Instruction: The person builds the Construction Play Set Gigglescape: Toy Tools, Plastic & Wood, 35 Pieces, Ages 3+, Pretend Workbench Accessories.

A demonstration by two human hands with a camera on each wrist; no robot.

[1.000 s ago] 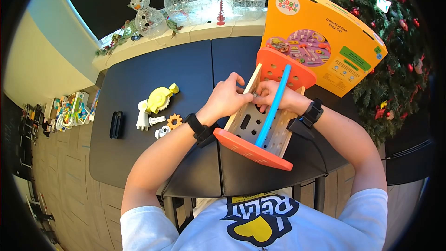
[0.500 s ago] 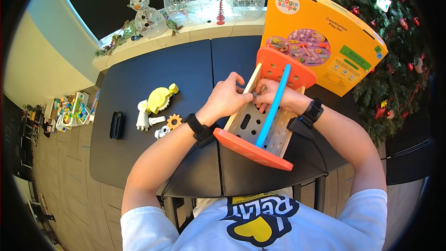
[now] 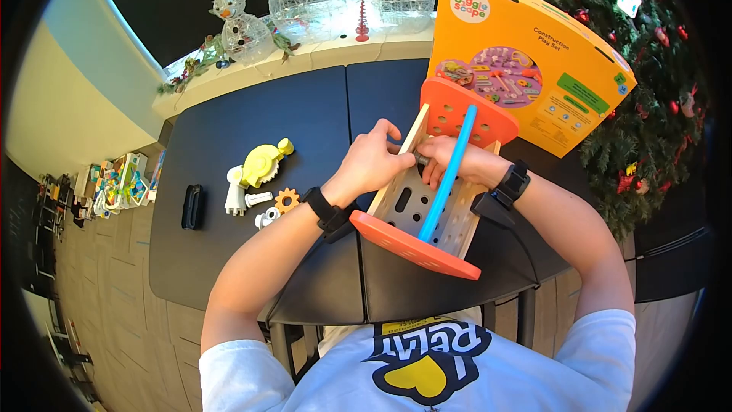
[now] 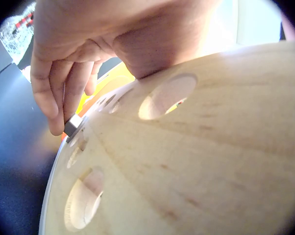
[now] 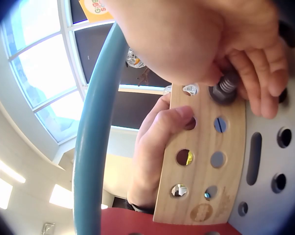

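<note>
A toy toolbox with pale wooden sides (image 3: 399, 177), orange-red end panels (image 3: 415, 246) and a blue handle bar (image 3: 450, 175) stands on the table. From outside, my left hand (image 3: 374, 159) grips its left side, thumb over the inner face (image 5: 184, 115). A left fingertip lies against a grey bolt head (image 4: 74, 125) on the outer face. Inside the box, under the bar, my right hand (image 3: 457, 159) pinches around a dark grey nut (image 5: 222, 96). Threads of the bolt (image 5: 229, 83) stick out past it. The right fingers partly cover the bolt.
Left of the box on the black table (image 3: 305, 107) lie a yellow toy saw piece (image 3: 261, 164), white parts (image 3: 238, 194), an orange gear (image 3: 287, 200) and a black case (image 3: 193, 207). An orange product box (image 3: 534, 61) stands behind, beside a decorated tree (image 3: 633, 107).
My right fingers have shifted around the nut, so more of the grey bolt shows between the hands. The left hand and the toolbox have stayed in place.
</note>
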